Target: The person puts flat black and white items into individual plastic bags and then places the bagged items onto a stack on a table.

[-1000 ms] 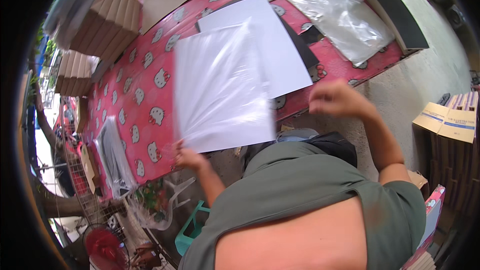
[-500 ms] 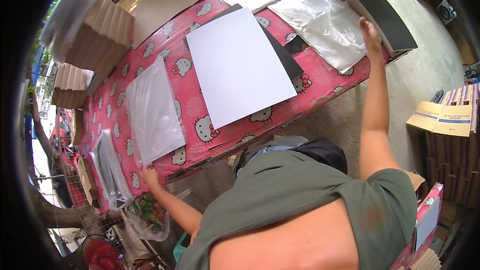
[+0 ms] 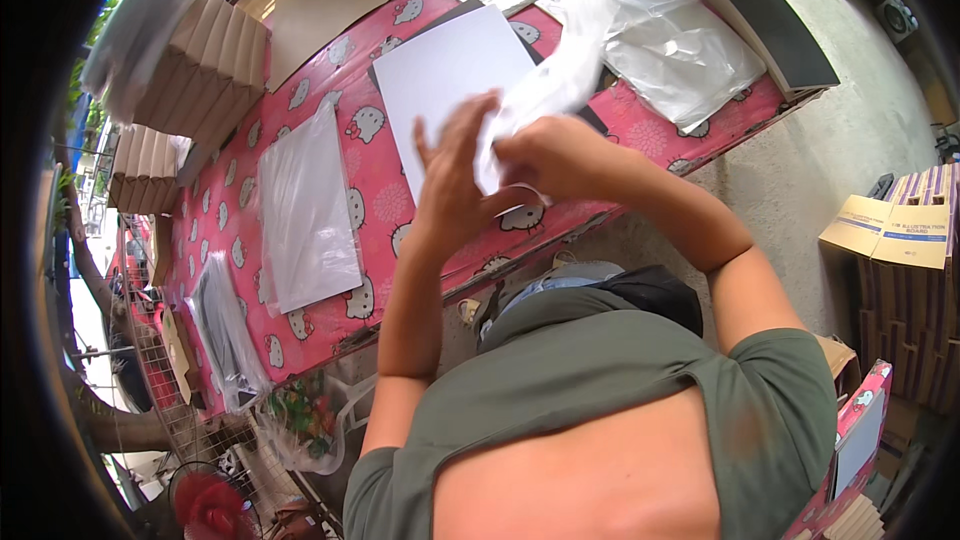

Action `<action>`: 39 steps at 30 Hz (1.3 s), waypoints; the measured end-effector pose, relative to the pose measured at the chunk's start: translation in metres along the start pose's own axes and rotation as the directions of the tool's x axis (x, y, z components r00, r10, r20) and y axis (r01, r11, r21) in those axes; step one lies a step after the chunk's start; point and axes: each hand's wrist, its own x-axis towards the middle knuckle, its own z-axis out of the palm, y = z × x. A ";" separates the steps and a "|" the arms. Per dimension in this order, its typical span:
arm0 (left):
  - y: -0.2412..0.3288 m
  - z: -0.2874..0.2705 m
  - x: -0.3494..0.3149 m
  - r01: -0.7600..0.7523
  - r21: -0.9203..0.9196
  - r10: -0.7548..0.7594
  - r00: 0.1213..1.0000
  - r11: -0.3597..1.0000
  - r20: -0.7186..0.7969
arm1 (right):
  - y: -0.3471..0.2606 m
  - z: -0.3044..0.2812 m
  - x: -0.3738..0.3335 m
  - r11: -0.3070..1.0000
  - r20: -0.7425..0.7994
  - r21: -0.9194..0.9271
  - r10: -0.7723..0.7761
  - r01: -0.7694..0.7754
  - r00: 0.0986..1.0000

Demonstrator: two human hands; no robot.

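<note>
A clear plastic bag [image 3: 570, 65], smeared by motion, hangs bunched over the middle of the table. My right hand [image 3: 565, 158] has its fingers closed on one end of it. Close beside that hand, my left hand [image 3: 455, 175] has its fingers apart, blurred, near the bag's edge. Beneath both hands lies a white board [image 3: 445, 60] on top of a black board [image 3: 380, 70], partly covered by my hands and the bag. To the right is a pile of clear plastic bags [image 3: 680, 50].
A stack of black-topped boards [image 3: 770, 25] stands at the table's right end. On the left lie a plastic-sleeved white sheet [image 3: 310, 215] and wrapped grey boards [image 3: 225, 330]. Brown stacks [image 3: 205, 65] rise at the far left; cartons [image 3: 900, 310] stand on the right.
My right hand has come from the bag pile to the middle, bringing a plastic bag. My left hand has left the table's front-left edge and risen beside it.
</note>
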 end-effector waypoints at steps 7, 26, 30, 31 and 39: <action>0.000 0.007 -0.009 0.304 -0.692 -0.474 0.878 0.655 -0.064 | 0.008 -0.040 -0.019 0.877 -0.330 0.481 0.176 0.004 0.928; -0.031 -0.034 -0.029 -0.207 -0.970 -0.761 0.648 -0.129 -0.037 | 0.024 -0.021 -0.010 0.145 -0.182 0.980 0.385 0.135 0.905; -0.017 -0.052 -0.032 0.000 -0.996 -0.676 0.734 -0.095 0.064 | 0.013 -0.023 -0.012 0.465 -0.030 0.864 0.431 -0.194 0.902; -0.018 -0.043 -0.027 0.018 -0.990 -0.783 0.615 0.137 -0.097 | 0.012 -0.019 -0.010 0.718 -0.150 0.671 0.376 -0.185 0.914; -0.037 -0.031 -0.024 -0.147 -0.758 -0.651 0.425 0.636 -0.629 | 0.014 0.001 -0.002 0.886 -0.633 0.459 0.372 -0.057 0.679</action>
